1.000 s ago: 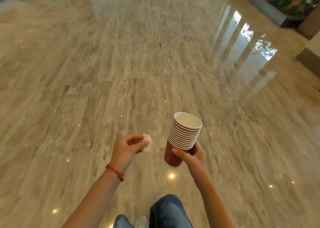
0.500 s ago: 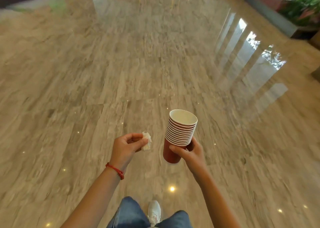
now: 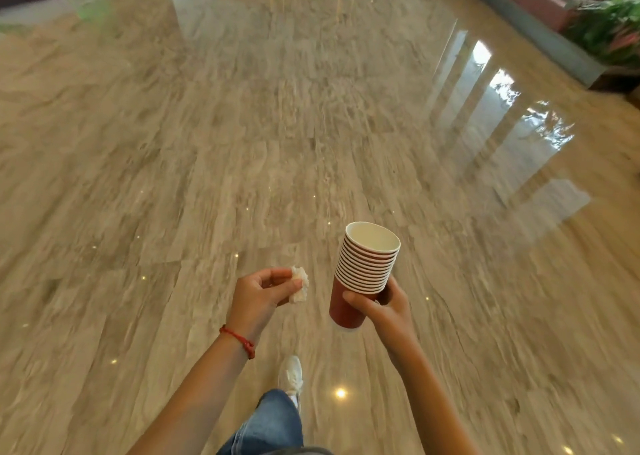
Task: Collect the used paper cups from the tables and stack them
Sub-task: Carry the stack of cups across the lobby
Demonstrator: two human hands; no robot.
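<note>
A stack of several red paper cups (image 3: 363,267) with white rims is held upright in front of me, slightly tilted away. My right hand (image 3: 384,307) grips the stack round its lower part, thumb across the front. My left hand (image 3: 261,297) is beside it to the left, pinching a small crumpled white tissue (image 3: 300,284) between thumb and fingers. A red string bracelet sits on the left wrist. No table is in view.
Polished marble floor (image 3: 242,143) stretches ahead, with window reflections at the right. A low planter wall with green plants (image 3: 568,15) runs along the far right. My jeans leg and white shoe (image 3: 291,376) show below.
The floor has slid past as I walk forward, and a white shoe has stepped into view. Both hands keep their holds at about the same height.
</note>
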